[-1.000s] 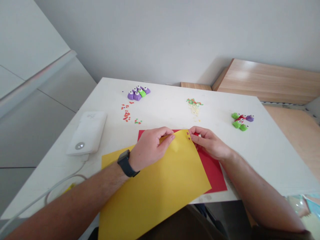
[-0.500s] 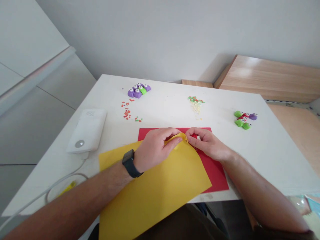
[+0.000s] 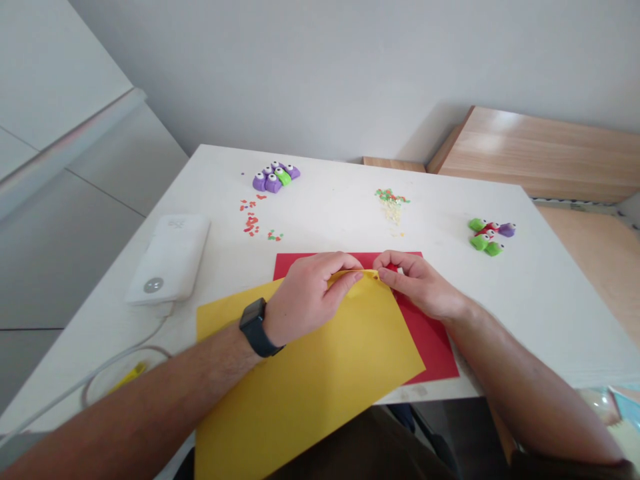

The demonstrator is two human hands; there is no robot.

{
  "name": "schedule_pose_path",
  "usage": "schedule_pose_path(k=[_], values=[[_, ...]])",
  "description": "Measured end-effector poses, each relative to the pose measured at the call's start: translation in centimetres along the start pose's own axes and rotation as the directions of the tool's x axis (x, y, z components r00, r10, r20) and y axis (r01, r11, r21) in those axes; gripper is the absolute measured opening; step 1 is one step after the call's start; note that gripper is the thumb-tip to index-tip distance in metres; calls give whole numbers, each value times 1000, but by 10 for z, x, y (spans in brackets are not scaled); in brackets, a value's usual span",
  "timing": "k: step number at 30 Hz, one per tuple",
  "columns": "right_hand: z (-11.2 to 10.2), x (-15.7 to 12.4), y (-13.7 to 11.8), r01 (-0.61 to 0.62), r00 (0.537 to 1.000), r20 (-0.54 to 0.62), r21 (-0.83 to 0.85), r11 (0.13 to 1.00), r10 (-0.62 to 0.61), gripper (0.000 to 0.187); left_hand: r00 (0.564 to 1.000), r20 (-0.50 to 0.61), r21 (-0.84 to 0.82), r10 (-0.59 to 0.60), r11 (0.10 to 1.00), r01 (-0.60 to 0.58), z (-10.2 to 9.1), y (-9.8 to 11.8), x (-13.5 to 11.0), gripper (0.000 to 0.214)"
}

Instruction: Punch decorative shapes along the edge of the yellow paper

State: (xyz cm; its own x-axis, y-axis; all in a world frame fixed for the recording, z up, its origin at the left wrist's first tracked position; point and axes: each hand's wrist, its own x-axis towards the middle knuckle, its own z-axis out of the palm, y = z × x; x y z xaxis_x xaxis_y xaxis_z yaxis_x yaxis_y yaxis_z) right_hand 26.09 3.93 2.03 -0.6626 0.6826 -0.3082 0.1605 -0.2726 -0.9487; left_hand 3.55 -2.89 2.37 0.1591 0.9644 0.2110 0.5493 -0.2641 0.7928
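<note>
A large yellow sheet of paper (image 3: 320,380) slants across the table's front edge, its far corner bent up between my hands. My left hand (image 3: 315,293), with a dark watch (image 3: 259,327) on its wrist, pinches the sheet near that corner, thumb on top. At the corner's tip, my right hand (image 3: 415,283) has its thumb and fingers closed on the paper. A small red and white thing (image 3: 397,269) shows partly behind the right fingers; I cannot make out its kind. Beneath lies a red sheet of paper (image 3: 433,353), mostly covered.
Purple and green googly-eyed pieces (image 3: 273,179) sit at the back left, with green, red and purple ones (image 3: 487,237) at the right. Small red cut-outs (image 3: 251,223) and multicoloured bits (image 3: 393,203) are scattered about. A white power bank (image 3: 173,260) with a cable (image 3: 127,353) lies left.
The yellow sheet's raised edge has straightened and flattened between my fingers. My right hand has shifted very slightly right, still gripping the corner.
</note>
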Motion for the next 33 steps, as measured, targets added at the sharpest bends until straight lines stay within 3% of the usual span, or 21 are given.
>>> schedule_pose_path(k=[6, 10, 14, 33], values=[[0, 0, 1, 21, 1000, 7, -37, 999, -21, 33, 997, -37, 13, 75, 997, -75, 3, -1, 0, 11], [2, -1, -2, 36, 999, 24, -91, 995, -34, 33, 987, -26, 5, 160, 987, -160, 8, 0, 0, 21], [2, -1, -2, 100, 995, 26, -186, 977, -97, 30, 975, -41, -11, 220, 975, -221, 11, -1, 1, 8], [2, -1, -2, 117, 993, 36, -196, 974, -112, 31, 965, -50, -20, 259, 965, -260, 13, -2, -1, 12]])
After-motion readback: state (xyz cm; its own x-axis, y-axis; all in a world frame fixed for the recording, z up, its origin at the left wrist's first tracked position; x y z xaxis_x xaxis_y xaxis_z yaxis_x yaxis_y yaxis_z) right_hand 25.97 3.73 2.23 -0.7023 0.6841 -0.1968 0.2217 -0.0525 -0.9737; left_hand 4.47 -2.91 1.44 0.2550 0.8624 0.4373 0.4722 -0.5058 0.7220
